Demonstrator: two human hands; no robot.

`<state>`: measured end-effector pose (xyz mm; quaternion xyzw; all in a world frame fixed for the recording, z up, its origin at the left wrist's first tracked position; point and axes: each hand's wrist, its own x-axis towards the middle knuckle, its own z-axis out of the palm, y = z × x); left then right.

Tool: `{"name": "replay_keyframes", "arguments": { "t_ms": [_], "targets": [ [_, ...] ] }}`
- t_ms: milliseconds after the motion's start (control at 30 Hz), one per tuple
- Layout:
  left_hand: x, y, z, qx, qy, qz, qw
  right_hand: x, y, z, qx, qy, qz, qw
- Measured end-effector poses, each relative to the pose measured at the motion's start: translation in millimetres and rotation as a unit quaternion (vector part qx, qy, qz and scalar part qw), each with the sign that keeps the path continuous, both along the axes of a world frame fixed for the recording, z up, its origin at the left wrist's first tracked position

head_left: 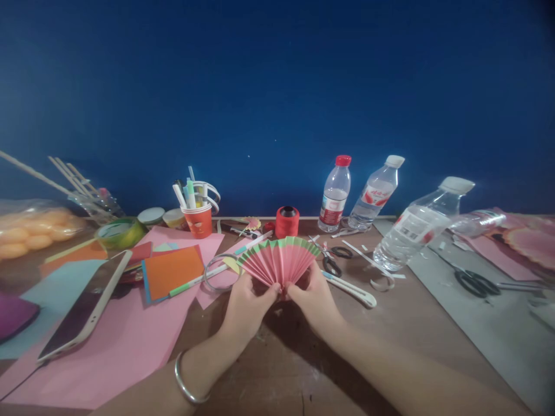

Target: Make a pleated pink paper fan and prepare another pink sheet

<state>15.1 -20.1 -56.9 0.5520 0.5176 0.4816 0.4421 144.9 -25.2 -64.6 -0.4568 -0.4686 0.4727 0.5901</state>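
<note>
Left hand [249,300] and right hand [315,297] both occupied: between them a pleated paper fan [281,261], pink with green rim. Fan sits directly ahead of the wrists, spread edge pointing away from the person, narrow end toward the body. Thumbs press close together at that narrow end; the remaining fingers curl behind and beneath the folds, mostly hidden. Grip narrow on both sides.

Forearms reach in from the lower corners, converging in a V; silver bangle [187,381] on left wrist. Shadow falls on the brown surface [269,375] below.

Just beyond the fan: red thread spool [287,224]. Near the right hand: scissors [332,266] and a white cutter [353,290]. Left side: orange paper [173,270], large pink sheet [143,352], phone [87,306] lying across papers; farther back, red cup [198,224] of pens. Right rear: red-capped bottle [333,199], two white-capped bottles [411,228], tilted in view.
</note>
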Motion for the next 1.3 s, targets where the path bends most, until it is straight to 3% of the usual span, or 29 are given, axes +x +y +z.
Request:
{"name": "replay_keyframes", "arguments": {
  "t_ms": [233,600,1000,1300],
  "targets": [
    [1.6,-2.4,0.2,0.017,0.054,0.043,0.997,-0.9,-2.9,-4.3,0.010,-0.046,0.003,0.999],
    [0.8,-2.3,-5.0,0.019,0.044,0.020,0.999,1.2,-3.2,-6.2,0.000,-0.115,-0.012,0.993],
    [-1.4,-2.3,-6.0,0.020,0.009,0.029,0.999,5.3,-3.6,1.5,0.006,-0.123,0.011,0.992],
    [-2.2,-2.0,-4.0,0.012,0.023,0.055,0.998,3.3,-2.7,2.2,-0.026,-0.045,0.040,0.998]
  ]
}}
